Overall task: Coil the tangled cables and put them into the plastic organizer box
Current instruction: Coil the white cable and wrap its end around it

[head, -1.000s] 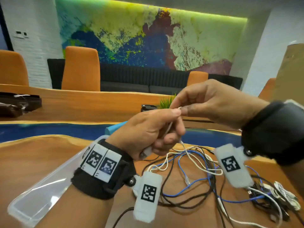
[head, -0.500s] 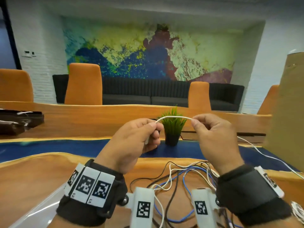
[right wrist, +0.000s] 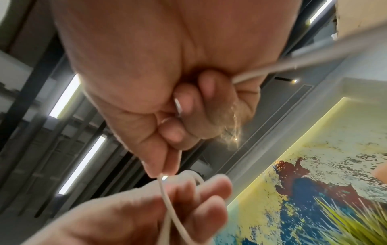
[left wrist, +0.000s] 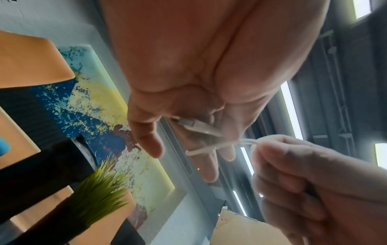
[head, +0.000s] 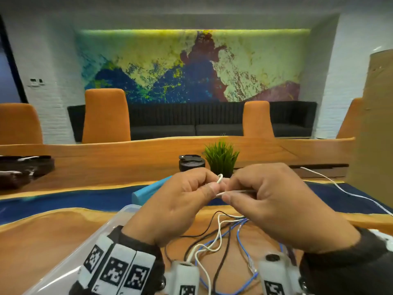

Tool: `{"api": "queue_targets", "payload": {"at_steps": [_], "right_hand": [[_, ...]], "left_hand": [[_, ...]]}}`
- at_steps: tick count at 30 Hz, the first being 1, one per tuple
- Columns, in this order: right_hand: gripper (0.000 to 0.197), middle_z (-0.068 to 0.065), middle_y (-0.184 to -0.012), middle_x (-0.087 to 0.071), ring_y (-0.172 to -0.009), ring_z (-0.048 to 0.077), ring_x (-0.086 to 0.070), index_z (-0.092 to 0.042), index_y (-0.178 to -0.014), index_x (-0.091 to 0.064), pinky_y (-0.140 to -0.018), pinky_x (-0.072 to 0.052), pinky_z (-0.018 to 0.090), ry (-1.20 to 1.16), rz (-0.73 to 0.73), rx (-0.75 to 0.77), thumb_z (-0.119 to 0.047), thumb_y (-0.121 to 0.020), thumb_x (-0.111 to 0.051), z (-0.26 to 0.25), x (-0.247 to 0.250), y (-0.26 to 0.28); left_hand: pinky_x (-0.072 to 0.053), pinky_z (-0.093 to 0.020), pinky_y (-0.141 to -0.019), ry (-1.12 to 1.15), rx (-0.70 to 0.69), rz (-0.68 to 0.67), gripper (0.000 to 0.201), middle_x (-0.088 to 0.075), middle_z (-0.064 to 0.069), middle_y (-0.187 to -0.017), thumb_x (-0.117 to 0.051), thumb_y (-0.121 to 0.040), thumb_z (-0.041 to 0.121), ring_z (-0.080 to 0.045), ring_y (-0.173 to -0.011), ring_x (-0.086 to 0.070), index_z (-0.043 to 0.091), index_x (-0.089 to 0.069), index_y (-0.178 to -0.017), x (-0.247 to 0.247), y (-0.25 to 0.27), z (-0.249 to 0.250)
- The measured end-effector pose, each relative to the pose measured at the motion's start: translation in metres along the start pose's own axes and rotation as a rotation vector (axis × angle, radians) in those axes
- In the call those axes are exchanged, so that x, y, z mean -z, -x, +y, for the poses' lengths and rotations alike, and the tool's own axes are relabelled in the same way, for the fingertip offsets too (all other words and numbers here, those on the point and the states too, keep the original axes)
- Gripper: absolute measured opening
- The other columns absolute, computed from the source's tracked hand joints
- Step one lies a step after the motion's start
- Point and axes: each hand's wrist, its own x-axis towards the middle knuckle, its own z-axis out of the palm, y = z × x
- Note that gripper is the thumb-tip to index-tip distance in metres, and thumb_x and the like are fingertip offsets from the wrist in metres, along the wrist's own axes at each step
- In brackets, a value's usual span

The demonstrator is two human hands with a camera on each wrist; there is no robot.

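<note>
Both hands are raised above the table and almost touch. My left hand [head: 209, 186] pinches a small loop of the white cable [head: 220, 179] between thumb and fingers. In the left wrist view the cable's plug [left wrist: 195, 126] lies against the left fingers [left wrist: 209, 167]. My right hand [head: 228, 193] pinches the same cable, and in the right wrist view its curled fingers [right wrist: 206, 86] close round the white cable [right wrist: 293, 66]. The cable's free length [head: 342, 189] trails off to the right. A tangle of black, blue and white cables [head: 221, 241] lies on the table below. The clear plastic organizer box [head: 85, 256] sits at lower left.
A small green plant [head: 221, 158] and a black lidded cup [head: 191, 163] stand just beyond the hands. A light blue object [head: 148, 191] lies behind the box. A cardboard sheet [head: 378, 124] stands at the right edge. Dark cases [head: 23, 169] sit far left.
The hands were about a hand's width apart with the white cable stretched between them; they have come together, folding that stretch into a small loop at the left hand.
</note>
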Motion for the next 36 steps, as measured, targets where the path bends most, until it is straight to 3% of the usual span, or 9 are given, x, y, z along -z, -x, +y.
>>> {"api": "queue_targets", "payload": {"at_steps": [8, 11, 15, 17, 19, 24, 31, 34, 36], "right_hand": [[0.004, -0.013, -0.077, -0.066, -0.078, 0.008, -0.063, -0.023, -0.084, -0.073, -0.064, -0.049, 0.019, -0.061, 0.381, 0.023, -0.026, -0.086, -0.071, 0.020, 0.013, -0.004], [0.007, -0.014, -0.079, -0.066, -0.080, 0.007, -0.061, -0.025, -0.086, -0.073, -0.066, -0.048, 0.017, -0.063, 0.493, -0.094, -0.027, -0.088, -0.067, 0.034, 0.007, -0.005], [0.013, -0.012, -0.083, -0.067, -0.080, 0.004, -0.061, -0.034, -0.094, -0.071, -0.073, -0.053, 0.031, -0.047, 0.104, -0.222, -0.033, -0.096, -0.058, 0.037, -0.004, -0.002], [0.016, -0.011, -0.086, -0.066, -0.080, 0.006, -0.060, -0.033, -0.097, -0.070, -0.073, -0.053, 0.034, -0.065, -0.174, -0.199, -0.038, -0.097, -0.055, 0.023, -0.006, -0.001], [0.022, -0.007, -0.081, -0.064, -0.077, 0.009, -0.060, -0.026, -0.088, -0.070, -0.068, -0.052, 0.032, -0.033, -0.261, -0.104, -0.041, -0.095, -0.056, 0.007, -0.001, 0.000], [0.017, -0.008, -0.071, -0.064, -0.070, 0.014, -0.062, -0.025, -0.078, -0.071, -0.056, -0.047, 0.024, -0.143, 0.049, 0.094, -0.032, -0.092, -0.064, 0.002, 0.020, 0.002], [0.012, -0.011, -0.074, -0.066, -0.076, 0.010, -0.062, -0.022, -0.084, -0.072, -0.062, -0.045, 0.015, -0.134, 0.435, 0.021, -0.028, -0.092, -0.065, 0.020, 0.011, -0.004], [0.013, -0.010, -0.076, -0.067, -0.077, 0.009, -0.062, -0.027, -0.085, -0.072, -0.064, -0.048, 0.022, -0.137, 0.353, -0.091, -0.027, -0.093, -0.061, 0.028, 0.003, -0.004], [0.013, -0.012, -0.083, -0.068, -0.080, 0.007, -0.062, -0.032, -0.092, -0.072, -0.070, -0.050, 0.029, -0.119, 0.074, -0.139, -0.033, -0.095, -0.058, 0.023, 0.003, -0.003]], "left_hand": [[-0.035, -0.041, -0.076, 0.299, 0.055, -0.123, 0.023, -0.073, -0.011, -0.115, -0.057, -0.092, 0.030, -0.016, -0.088, -0.057, 0.027, -0.078, -0.100, -0.006, 0.001, -0.005], [-0.046, -0.038, -0.081, 0.477, 0.044, -0.185, 0.017, -0.071, -0.020, -0.116, -0.061, -0.092, 0.028, -0.018, -0.090, -0.063, 0.024, -0.077, -0.091, -0.009, 0.002, -0.008], [-0.051, -0.044, -0.093, 0.823, -0.056, -0.074, 0.013, -0.066, -0.011, -0.134, -0.065, -0.092, 0.029, -0.018, -0.110, -0.069, 0.022, -0.075, -0.088, -0.006, -0.001, 0.003], [-0.045, -0.049, -0.099, 0.607, -0.098, 0.045, 0.019, -0.065, 0.000, -0.137, -0.056, -0.092, 0.029, -0.017, -0.121, -0.065, 0.026, -0.075, -0.087, 0.000, -0.001, 0.003], [-0.045, -0.042, -0.104, 0.233, -0.136, 0.074, 0.020, -0.064, 0.011, -0.137, -0.053, -0.093, 0.026, -0.012, -0.126, -0.061, 0.024, -0.073, -0.092, 0.005, -0.001, 0.000], [-0.048, -0.020, -0.091, -0.056, -0.149, -0.024, 0.023, -0.072, 0.013, -0.109, -0.053, -0.097, 0.026, -0.002, -0.111, -0.064, 0.015, -0.072, -0.101, 0.001, -0.002, -0.004], [-0.044, -0.025, -0.076, 0.586, -0.091, -0.289, 0.018, -0.070, -0.018, -0.121, -0.055, -0.099, 0.022, -0.011, -0.085, -0.062, 0.012, -0.068, -0.094, -0.009, 0.005, 0.003], [-0.054, -0.033, -0.087, 0.941, -0.132, -0.193, 0.015, -0.064, -0.021, -0.132, -0.060, -0.097, 0.022, -0.016, -0.098, -0.070, 0.012, -0.070, -0.093, -0.006, 0.003, 0.009], [-0.054, -0.037, -0.095, 0.821, -0.150, -0.013, 0.020, -0.064, -0.010, -0.136, -0.056, -0.096, 0.026, -0.017, -0.112, -0.069, 0.019, -0.074, -0.089, -0.001, 0.002, 0.013]]}}
